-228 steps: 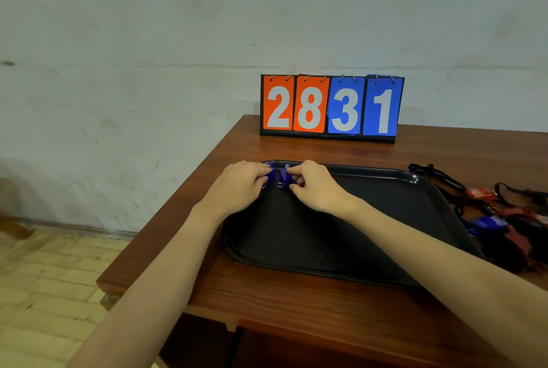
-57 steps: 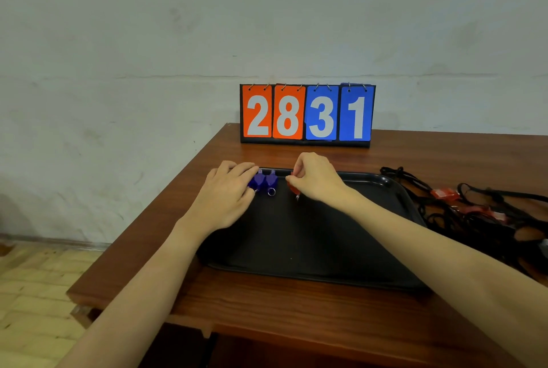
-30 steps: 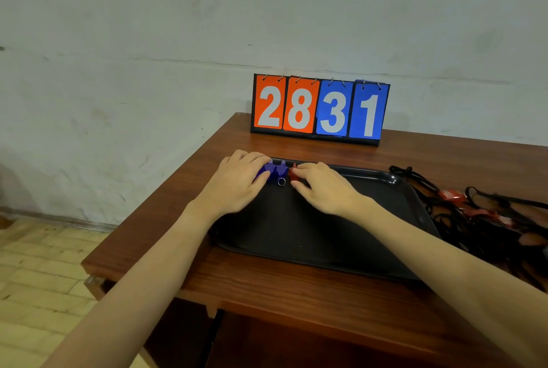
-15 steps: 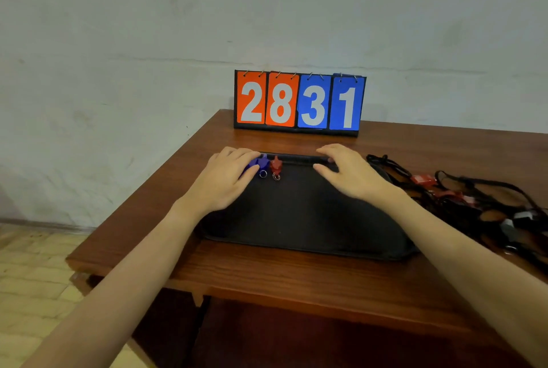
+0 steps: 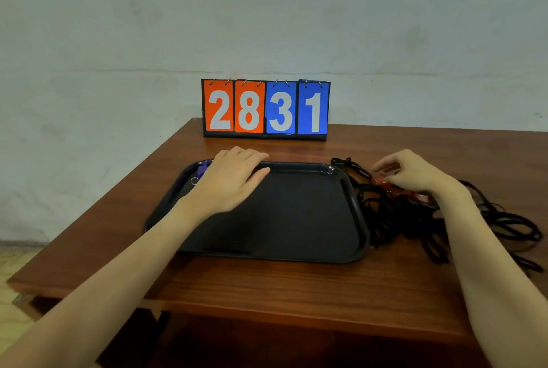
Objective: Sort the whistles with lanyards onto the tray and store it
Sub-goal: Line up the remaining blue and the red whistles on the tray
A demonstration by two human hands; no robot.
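Observation:
A black tray (image 5: 296,258) lies on the wooden table (image 5: 296,287). My left hand (image 5: 231,183) rests flat over its far left corner, fingers spread, covering most of the whistles there. A blue whistle (image 5: 203,170) and its metal ring peek out to the left of that hand. To the right of the tray lies a tangled pile of black lanyards (image 5: 415,219) with red whistles in it. My right hand (image 5: 415,174) is on top of that pile, thumb and fingers pinched on a red whistle (image 5: 381,180) that lies at the pile's far left.
A flip scoreboard (image 5: 265,108) reading 2831 stands at the table's back edge against a pale wall. The table's left edge runs close to the tray, with tiled floor (image 5: 14,264) below. Lanyard loops (image 5: 519,225) trail out to the right.
My right hand has left the tray and moved right onto the lanyard pile, closing on a red whistle. My left hand stayed on the whistles and now hides the red one laid beside the blue ones.

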